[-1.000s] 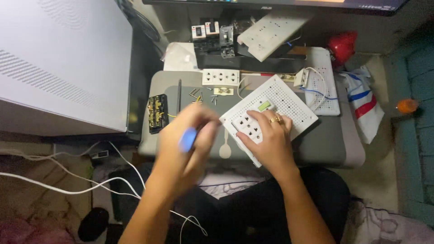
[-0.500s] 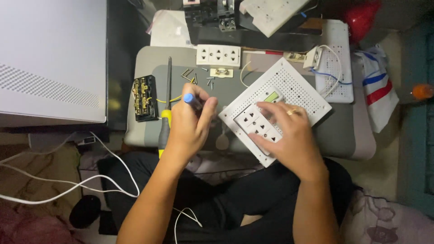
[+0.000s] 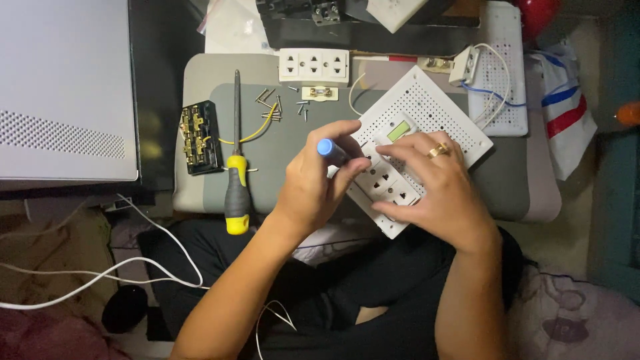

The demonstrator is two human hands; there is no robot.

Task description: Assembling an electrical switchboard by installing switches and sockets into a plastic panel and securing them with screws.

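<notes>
The left hand is closing its fingers round a blue-tipped tool and angling it toward the white socket module lying on the perforated white board, apparently so the tip can reach the module's edge. The right hand is lying flat, fingers spread, pressing the module and board down to stop them sliding. Left of the board, a yellow-handled screwdriver is lying unused.

White perforated board: matt plastic. Left of it, screwdriver: steel shaft, rubbery yellow/grey grip. Screws nr it: shiny metal. Ring: glossy gold-look metal.
</notes>
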